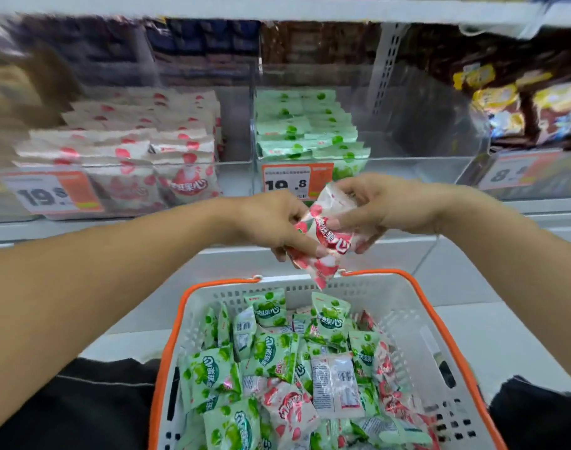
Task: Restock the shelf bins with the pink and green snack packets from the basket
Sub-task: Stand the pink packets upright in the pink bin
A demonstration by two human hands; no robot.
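A shop, snack aisle. Clear plastic shelf bins [238,125] across the upper half of the frame, stocked w/ rows of identical packets: pink ones [128,147] at left, green ones [307,128] at centre. Orange-and-white price tags on the bin fronts, "19.8" [294,181] at centre, another [50,193] at left. Bagged goods [524,105] at upper right. White shopping basket w/ orange rim [440,323] at bottom centre, full of the same packets.
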